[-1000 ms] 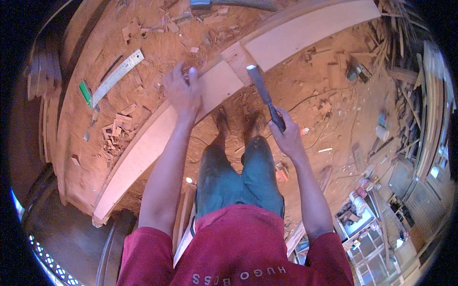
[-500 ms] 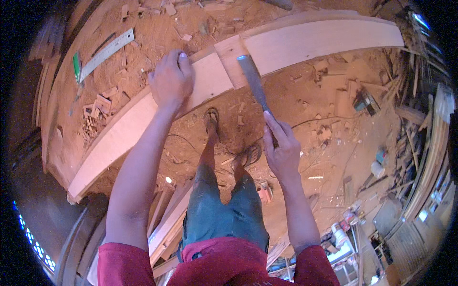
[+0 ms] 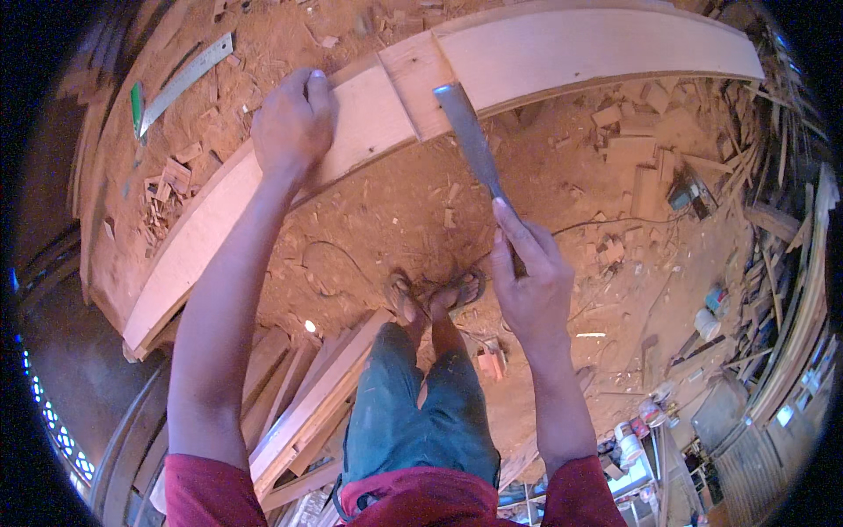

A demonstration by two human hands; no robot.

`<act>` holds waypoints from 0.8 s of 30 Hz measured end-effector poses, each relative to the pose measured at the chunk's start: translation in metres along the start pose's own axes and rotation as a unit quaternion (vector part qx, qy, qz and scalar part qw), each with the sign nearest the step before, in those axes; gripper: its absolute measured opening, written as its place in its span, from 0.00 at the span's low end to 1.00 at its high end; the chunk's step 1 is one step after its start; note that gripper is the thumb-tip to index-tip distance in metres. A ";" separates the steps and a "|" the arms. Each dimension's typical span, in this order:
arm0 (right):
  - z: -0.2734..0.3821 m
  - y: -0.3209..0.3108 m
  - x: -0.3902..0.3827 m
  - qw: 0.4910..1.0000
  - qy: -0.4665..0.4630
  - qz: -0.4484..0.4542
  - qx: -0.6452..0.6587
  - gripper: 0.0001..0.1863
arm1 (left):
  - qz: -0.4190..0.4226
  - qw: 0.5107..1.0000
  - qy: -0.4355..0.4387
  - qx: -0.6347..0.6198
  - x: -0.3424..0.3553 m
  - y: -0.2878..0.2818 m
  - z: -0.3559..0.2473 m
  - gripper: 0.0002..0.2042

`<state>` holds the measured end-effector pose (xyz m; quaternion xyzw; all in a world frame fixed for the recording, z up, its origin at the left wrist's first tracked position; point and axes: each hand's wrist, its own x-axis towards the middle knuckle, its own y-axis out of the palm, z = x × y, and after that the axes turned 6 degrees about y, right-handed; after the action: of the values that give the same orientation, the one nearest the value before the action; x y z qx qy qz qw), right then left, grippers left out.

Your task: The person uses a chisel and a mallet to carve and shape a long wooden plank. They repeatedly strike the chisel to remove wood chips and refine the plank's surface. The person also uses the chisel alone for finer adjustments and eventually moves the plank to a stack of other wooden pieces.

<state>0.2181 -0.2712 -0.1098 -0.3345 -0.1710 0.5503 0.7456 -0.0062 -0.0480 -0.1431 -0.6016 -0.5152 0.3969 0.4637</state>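
A long, curved pale wooden beam (image 3: 580, 51) arcs from the lower left to the upper right. Near its middle is a shallow recess (image 3: 414, 83) with straight cut edges. My left hand (image 3: 294, 127) rests over the beam left of this recess, its fingers closed round the far edge and partly hidden. In my right hand (image 3: 536, 285) is a chisel (image 3: 474, 145), gripped by the handle. Its wide blade points up and left, with the tip in line with the recess's right part; whether it touches the wood I cannot tell.
A square with a green stock (image 3: 137, 109) lies on the dusty surface beyond the beam. Wood offcuts (image 3: 171, 180) are scattered at left, and more (image 3: 637, 149) at right. Planks (image 3: 307, 386) lean near my left leg. A dark cable (image 3: 606, 221) crosses the ground.
My feet have come closer together. The right hand with the chisel sits a little lower and farther right from the beam. The left hand keeps its hold on the beam while the view shifts.
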 end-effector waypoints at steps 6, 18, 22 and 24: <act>-0.008 0.014 0.003 0.999 -0.021 -0.029 -0.003 0.22 | -0.016 1.000 -0.002 -0.015 -0.002 0.000 0.001 0.21; -0.019 0.015 -0.007 0.998 -0.047 -0.047 -0.022 0.21 | -0.023 0.999 0.007 -0.028 -0.008 0.005 0.005 0.20; -0.008 0.018 0.007 0.999 -0.020 -0.029 0.003 0.21 | -0.029 0.999 0.002 -0.038 -0.001 0.003 0.005 0.20; -0.008 0.017 0.013 1.000 -0.005 -0.015 0.013 0.21 | -0.036 0.999 0.016 -0.033 0.003 0.002 0.005 0.20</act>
<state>0.2156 -0.2591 -0.1289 -0.3190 -0.1724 0.5433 0.7572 -0.0096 -0.0443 -0.1461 -0.6036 -0.5420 0.3533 0.4659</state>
